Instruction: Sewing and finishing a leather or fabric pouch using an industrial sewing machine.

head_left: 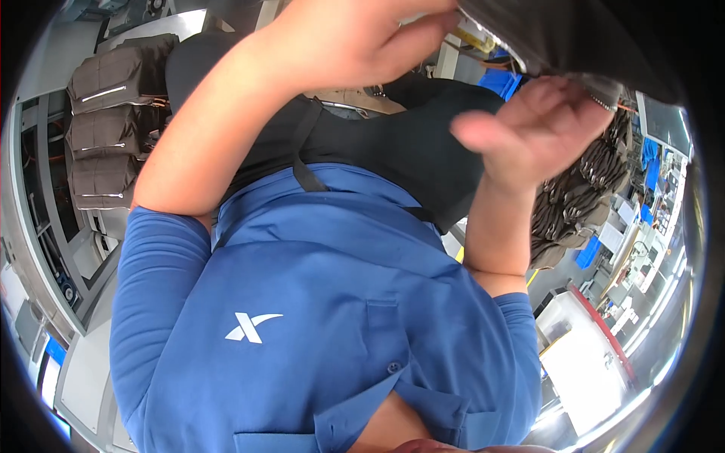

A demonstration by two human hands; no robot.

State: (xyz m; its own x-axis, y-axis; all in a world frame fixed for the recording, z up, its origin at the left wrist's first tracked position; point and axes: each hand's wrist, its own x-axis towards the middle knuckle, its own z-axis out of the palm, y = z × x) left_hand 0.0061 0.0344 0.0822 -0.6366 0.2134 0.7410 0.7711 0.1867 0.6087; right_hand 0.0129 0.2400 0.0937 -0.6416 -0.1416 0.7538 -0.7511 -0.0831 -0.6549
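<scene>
A dark brown piece of cloth or leather-like material hangs at the upper right, with a shiny, zipper-like metal edge along its underside. My left hand reaches up to its left end; the fingers are bent together at that edge, and their tips are partly cut off by the frame. Below the piece, my right hand is palm up with the thumb spread away. Its fingertips touch or lie just under the lower edge, where a row of metal teeth shows. The rest of the piece runs out of view.
Folded dark brown pieces with silver zippers are stacked at the left beside a grey machine frame. Several similar pieces form a pile behind my right forearm. A white-topped table with a red edge stands at the right.
</scene>
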